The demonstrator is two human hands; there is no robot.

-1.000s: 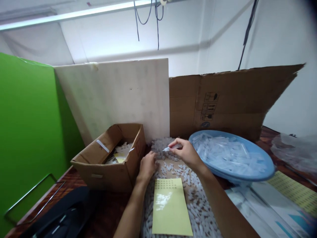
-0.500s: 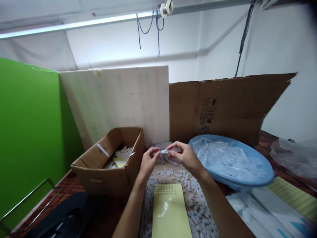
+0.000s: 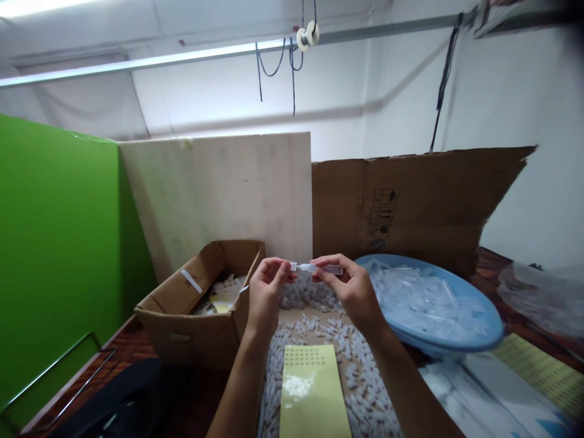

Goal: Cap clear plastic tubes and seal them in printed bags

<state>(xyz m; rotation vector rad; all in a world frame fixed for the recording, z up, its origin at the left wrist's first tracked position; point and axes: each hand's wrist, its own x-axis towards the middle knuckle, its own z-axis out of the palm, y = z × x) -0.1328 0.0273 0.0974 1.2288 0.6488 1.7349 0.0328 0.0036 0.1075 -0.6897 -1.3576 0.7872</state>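
Observation:
My left hand pinches a small clear cap-like piece between thumb and fingertips. Facing it, my right hand grips a clear plastic tube with a whitish narrow tip that points at the cap. The two pieces lie nearly in line; whether they touch I cannot tell. Below my hands a yellow sticker sheet with rows of small dark marks at its top lies over many small whitish plastic pieces.
An open cardboard box with loose pieces and yellow paper stands left. At right, a blue basin holds many clear tubes. A plastic bag and another yellow sheet lie farther right. Cardboard and a white board rise behind.
My fingertips have moved apart, showing a clear piece on the left and the tube's tip on the right. More of the tube shows past my right fingers. The view has tilted slightly upward.

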